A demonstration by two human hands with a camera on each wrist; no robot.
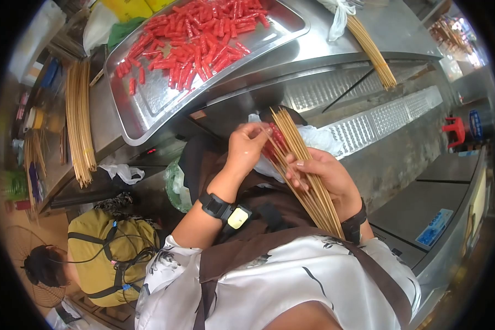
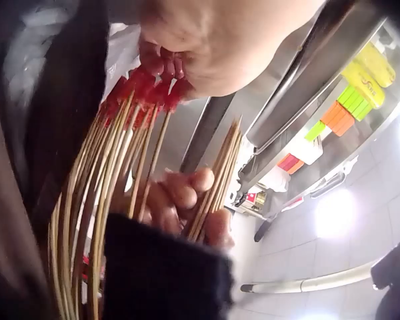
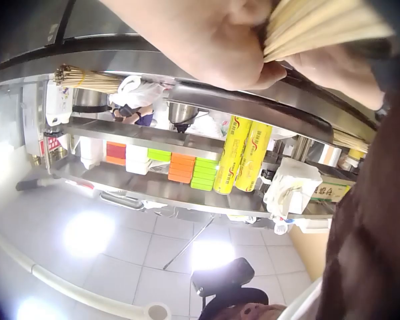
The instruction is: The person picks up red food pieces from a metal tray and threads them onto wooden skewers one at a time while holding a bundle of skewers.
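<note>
My right hand (image 1: 331,175) holds a bundle of bare bamboo skewers (image 1: 308,159), their points upward. Beside that bundle, thinner skewers (image 2: 110,180) carry shiny red pieces (image 1: 274,140) at their upper ends. My left hand (image 1: 246,147) pinches a skewer at its red end, thumb and fingertips together. From the left wrist view, the left hand (image 2: 220,57) is over the cluster of red pieces (image 2: 143,97), and the right hand (image 2: 177,197) curls round the bare bundle. In the right wrist view, the right hand (image 3: 213,47) grips the skewers (image 3: 320,30); the red ends are out of sight there.
A metal tray (image 1: 129,129) with many red pieces stands on the steel counter (image 1: 291,63). Skewer bundles lie at the counter's left (image 1: 80,121) and right (image 1: 371,52). Another person (image 1: 102,253) sits at lower left. A red stool (image 1: 454,132) stands far right.
</note>
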